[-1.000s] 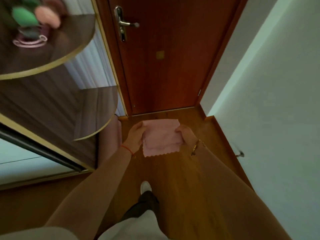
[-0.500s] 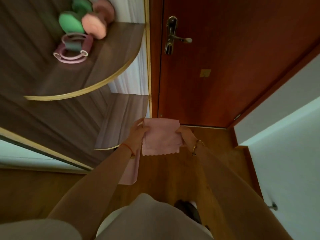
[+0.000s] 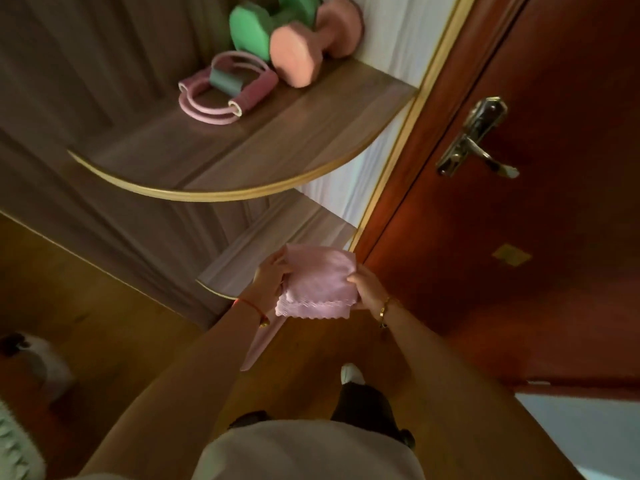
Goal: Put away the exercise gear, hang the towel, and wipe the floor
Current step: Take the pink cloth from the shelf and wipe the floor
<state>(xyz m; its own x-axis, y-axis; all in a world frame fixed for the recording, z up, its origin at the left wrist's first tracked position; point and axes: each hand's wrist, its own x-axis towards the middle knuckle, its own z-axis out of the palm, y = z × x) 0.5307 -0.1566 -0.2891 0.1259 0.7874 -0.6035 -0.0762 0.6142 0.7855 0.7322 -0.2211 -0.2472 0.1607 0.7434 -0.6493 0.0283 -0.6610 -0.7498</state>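
Cloth (image 3: pixel 317 285) likely hides most fingers (image 3: pixel 354 280) underneath.

A red string bracelet (image 3: pixel 250 304) sits behind the left hand (image 3: pixel 268 277), a gold bangle (image 3: pixel 383 311) behind the right hand (image 3: pixel 367 289). Pale top (image 3: pixel 304 452), dark trousers (image 3: pixel 360 403), white shoe (image 3: pixel 351 373).

Swinging left from the door (image 3: pixel 519 271) toward the shelves, bringing the pink dumbbell (image 3: pixel 301 53) and band (image 3: pixel 221 95) on the upper shelf (image 3: pixel 277 161) into mid-view. Carrying the cloth (image 3: pixel 318 282), gripped by left hand (image 3: pixel 270 278) and right hand (image 3: pixel 369 289), from over the floor to the lower shelf (image 3: pixel 263 251). Stepping a shoe (image 3: pixel 351 373) forward.
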